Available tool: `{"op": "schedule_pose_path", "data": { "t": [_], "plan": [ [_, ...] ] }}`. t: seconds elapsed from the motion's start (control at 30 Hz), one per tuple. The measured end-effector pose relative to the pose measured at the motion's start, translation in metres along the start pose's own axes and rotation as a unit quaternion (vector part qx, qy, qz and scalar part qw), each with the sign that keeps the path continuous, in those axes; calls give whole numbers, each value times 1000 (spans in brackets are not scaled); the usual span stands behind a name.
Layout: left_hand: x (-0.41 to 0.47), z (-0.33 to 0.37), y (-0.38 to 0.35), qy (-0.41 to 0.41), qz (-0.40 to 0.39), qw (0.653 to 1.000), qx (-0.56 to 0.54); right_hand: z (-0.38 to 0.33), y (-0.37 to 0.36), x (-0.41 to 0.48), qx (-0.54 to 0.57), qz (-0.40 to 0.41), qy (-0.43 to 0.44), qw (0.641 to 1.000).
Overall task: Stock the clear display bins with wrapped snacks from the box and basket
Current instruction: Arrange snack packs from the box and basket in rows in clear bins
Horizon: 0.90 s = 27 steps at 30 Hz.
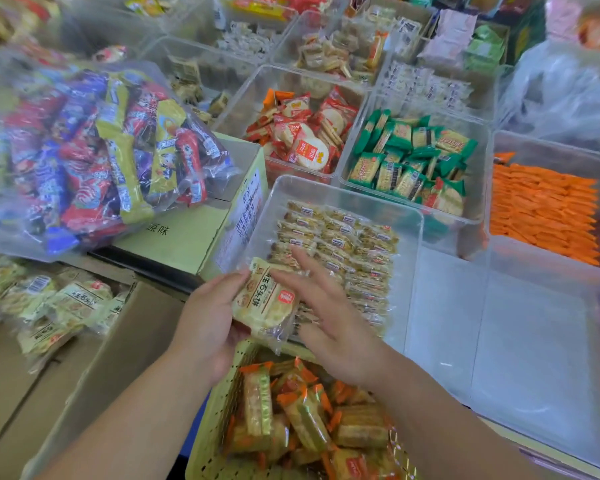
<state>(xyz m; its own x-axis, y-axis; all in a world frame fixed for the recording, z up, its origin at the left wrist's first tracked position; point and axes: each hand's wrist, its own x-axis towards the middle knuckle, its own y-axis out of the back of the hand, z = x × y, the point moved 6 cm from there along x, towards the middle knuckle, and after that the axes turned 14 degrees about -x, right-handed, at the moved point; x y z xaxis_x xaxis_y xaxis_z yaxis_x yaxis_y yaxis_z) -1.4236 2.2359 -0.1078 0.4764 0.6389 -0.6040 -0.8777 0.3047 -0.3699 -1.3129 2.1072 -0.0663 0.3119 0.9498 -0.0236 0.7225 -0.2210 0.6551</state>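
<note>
- The left hand (205, 323) grips a pale wrapped snack packet (264, 303), thumb on its top edge.
- The right hand (333, 327) is spread flat just beside the packet and holds nothing.
- The packet is above the near edge of the clear bin (411, 244), over the yellow basket (222, 393).

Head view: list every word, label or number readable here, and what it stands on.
"石头饼": on the cream wrapped snack packet held in the left hand; the characters before it are unclear.
"凉味": on top of the pale green cardboard box; the first character is uncertain.
Too blurred to read: print on that box's side, labels on packets in the clear plastic bins, wrappers in the clear plastic bag.
</note>
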Motion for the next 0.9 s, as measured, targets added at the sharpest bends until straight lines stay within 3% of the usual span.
{"op": "schedule_pose_path", "data": {
  "t": [0.07, 0.13, 0.2, 0.33, 0.43, 0.63, 0.73, 0.9],
  "plan": [
    [-3, 1, 1, 2, -1, 1000, 18, -1, 4, -4, -97, 7, 35, 995],
    [-8, 1, 0, 18, -12, 999, 44, -8, 11, -6, -174, 64, 77, 980],
    [-11, 4, 1, 19, -6, 997, 78, -10, 15, -7, -181, 107, 99, 973],
    [-6, 21, 17, -116, 17, 962, 245, 13, 17, -4, -189, 141, -19, 972],
    [-6, 1, 32, -92, -17, 940, 330, 28, 7, 1, -245, 145, -93, 954],
    [-18, -14, 46, -69, -21, 953, 293, 27, -42, 21, -247, 57, -131, 958],
    [-24, -14, 46, -68, -35, 955, 287, 25, -69, 32, -245, -39, -159, 956],
    [-38, -9, 68, -68, -32, 956, 284, 21, -78, 34, -225, -120, -152, 955]
  ]
}}
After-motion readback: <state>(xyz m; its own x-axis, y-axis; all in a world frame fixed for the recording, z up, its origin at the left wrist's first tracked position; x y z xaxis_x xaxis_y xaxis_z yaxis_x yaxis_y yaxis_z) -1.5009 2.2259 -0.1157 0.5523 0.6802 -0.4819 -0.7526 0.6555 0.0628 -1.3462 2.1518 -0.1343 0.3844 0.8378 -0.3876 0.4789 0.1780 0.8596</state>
